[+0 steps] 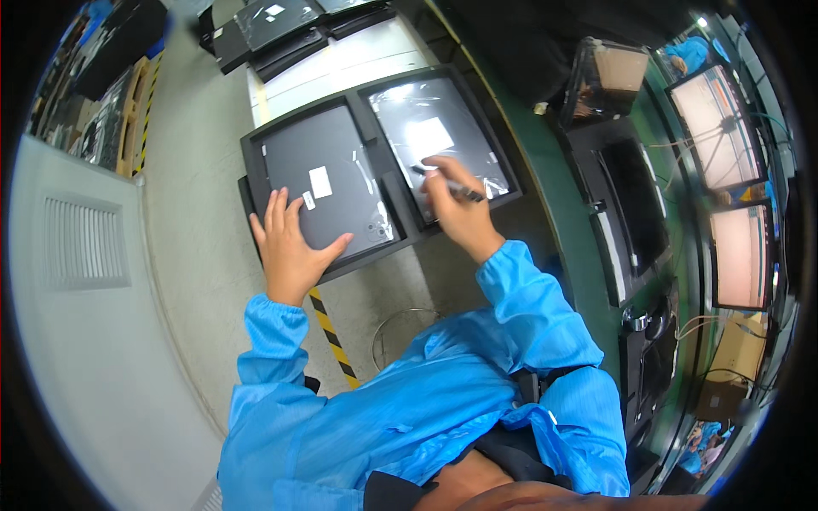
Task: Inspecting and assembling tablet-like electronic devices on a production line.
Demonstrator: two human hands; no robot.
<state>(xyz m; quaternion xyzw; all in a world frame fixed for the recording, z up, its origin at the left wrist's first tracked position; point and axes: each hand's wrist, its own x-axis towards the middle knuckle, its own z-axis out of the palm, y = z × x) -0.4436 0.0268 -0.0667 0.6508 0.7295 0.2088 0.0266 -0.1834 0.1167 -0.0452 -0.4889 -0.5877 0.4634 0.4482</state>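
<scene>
A black tray (372, 156) with two compartments lies in front of me. Its left compartment holds a dark tablet (341, 153) in clear film, with a small white label (319, 181) and a smaller label tag (308, 201) near its middle. A second film-wrapped tablet (400, 111) fills the right compartment and reflects bright light. My left hand (291, 243) rests with spread fingers on the lower left of the left tablet. In my right hand (460, 209) is a dark pen (464, 192), held in a pinch above the right tablet, its tip pointing left.
More black trays with tablets (277, 25) stand at the far end of the white surface (341, 68). A green bench (545, 204) on the right carries monitors (716, 128), cables, a dark screen (635, 204) and a box (618, 68). A grey vented panel (85, 243) stands left.
</scene>
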